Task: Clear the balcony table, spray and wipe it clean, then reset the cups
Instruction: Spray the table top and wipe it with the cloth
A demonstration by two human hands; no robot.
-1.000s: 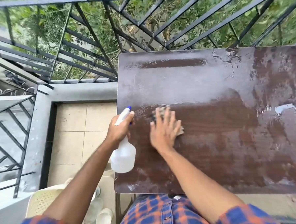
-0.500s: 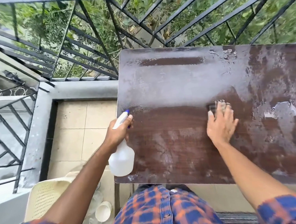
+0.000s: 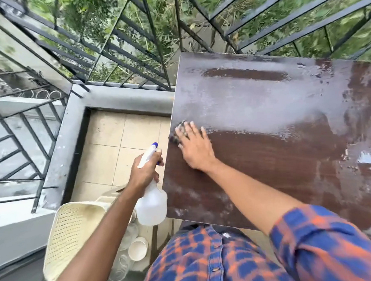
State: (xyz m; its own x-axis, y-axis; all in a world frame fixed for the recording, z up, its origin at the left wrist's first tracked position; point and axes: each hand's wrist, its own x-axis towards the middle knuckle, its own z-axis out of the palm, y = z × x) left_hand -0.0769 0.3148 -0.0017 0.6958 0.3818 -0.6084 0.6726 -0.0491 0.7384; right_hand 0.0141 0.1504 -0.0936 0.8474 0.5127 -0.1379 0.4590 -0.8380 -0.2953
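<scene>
Wiping step under way — right hand [image 3: 194, 149], fingers spread flat, presses cloth [image 3: 178, 132] at worktop [image 3: 267, 157] left edge. Left hand [image 3: 144, 171] grips spray bottle [image 3: 151, 203] beside it. Next likely — wipe cloudy far half.

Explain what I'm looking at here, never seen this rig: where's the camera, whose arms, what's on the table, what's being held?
There is no robot. A person wears one wide-angle camera on the head, looking forward and down, so the two arms entering from below are their own. The left hand holds a white spray bottle beside the table's left edge. The right hand lies flat on a dark cloth or sponge, pressing it onto the brown table near that edge. The far half of the tabletop looks hazy grey, the near half dark brown. No cups stand on the table; some sit low on the left by a cream plastic chair. A metal railing surrounds the balcony.
</scene>
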